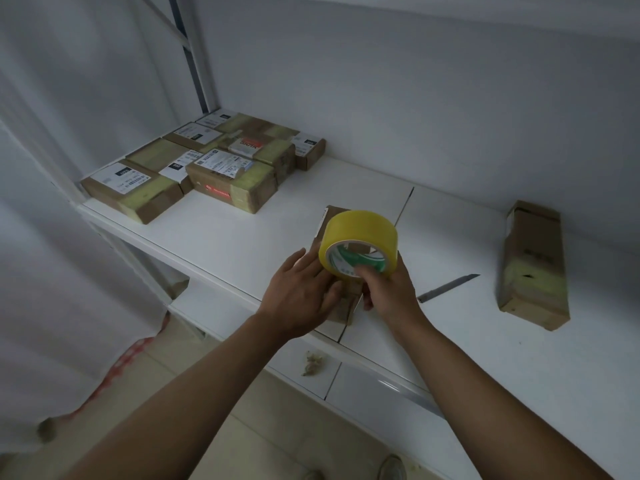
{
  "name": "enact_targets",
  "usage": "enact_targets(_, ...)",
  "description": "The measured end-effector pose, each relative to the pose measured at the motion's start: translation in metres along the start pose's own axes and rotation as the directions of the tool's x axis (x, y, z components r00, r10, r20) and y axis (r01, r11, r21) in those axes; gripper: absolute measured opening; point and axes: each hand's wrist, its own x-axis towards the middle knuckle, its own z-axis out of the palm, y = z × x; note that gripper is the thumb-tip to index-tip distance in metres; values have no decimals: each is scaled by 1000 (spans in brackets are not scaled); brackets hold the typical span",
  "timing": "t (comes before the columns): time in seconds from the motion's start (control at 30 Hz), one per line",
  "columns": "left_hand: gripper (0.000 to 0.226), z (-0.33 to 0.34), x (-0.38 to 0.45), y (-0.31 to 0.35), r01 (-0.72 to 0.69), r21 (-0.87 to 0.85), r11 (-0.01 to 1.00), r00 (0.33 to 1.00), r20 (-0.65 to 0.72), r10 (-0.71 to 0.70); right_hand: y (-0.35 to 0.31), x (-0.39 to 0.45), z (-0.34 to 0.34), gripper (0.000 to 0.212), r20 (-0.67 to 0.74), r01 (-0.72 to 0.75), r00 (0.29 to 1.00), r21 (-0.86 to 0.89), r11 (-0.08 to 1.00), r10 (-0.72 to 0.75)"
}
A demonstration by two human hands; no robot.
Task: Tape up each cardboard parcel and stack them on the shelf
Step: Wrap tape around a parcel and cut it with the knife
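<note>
On the white shelf under my hands sat the parcel I was taping. My right hand gripped the yellow tape roll over it, and my left hand pressed flat on the cardboard. Taped parcels were already stacked at the back left. One long box waited well apart to the right, with a knife lying between.

The tape roll sits just above the right hand's fingers, which hook through its core. Under both hands lies a parcel on the shelf. Right of the fingers rests what looks like a knife; farther right, another parcel. Far left and behind (toward the wall) sits the parcel stack.
</note>
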Motion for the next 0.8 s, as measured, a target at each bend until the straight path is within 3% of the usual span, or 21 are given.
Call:
enact_targets(0.23, 49, -1, -1, 0, 37, 9, 999, 999, -33, -37, -5, 3, -5, 26, -30, 97, 994, -98, 990, -101)
enact_targets(0.33, 53, 1, -1, -2, 57, 29, 998, 998, -7, -57, -8, -1, -25, 21, -142, 150, 974, -167, 974, -175)
enact_targets(0.43, 61, 2, -1, 1, 98, 34, 995, 995, 27, -99, -1, -6, -49, 21, -179, 119, 972, -181, 976, -152)
enact_targets(0.53, 65, 1, 1, 3, 84, 40, 996, 993, 76, -87, 8, -9, -50, 19, -164, 73, 983, -77, 994, -84)
enact_targets(0.63, 61, -1, 2, 3, 25, 93, 995, 995, 97, -35, 15, -14, -44, 30, -159, -18, 987, 66, 998, 28)
enact_targets(0.73, 58, -1, 3, 8, -5, 125, 992, 998, 59, -2, 24, -16, -43, 66, -141, -89, 984, 119, 989, 106)
enact_targets(0.8, 56, 1, 4, 16, -32, 112, 993, 999, 17, 31, 29, -16, -44, 68, -143, -115, 980, 142, 983, 136)
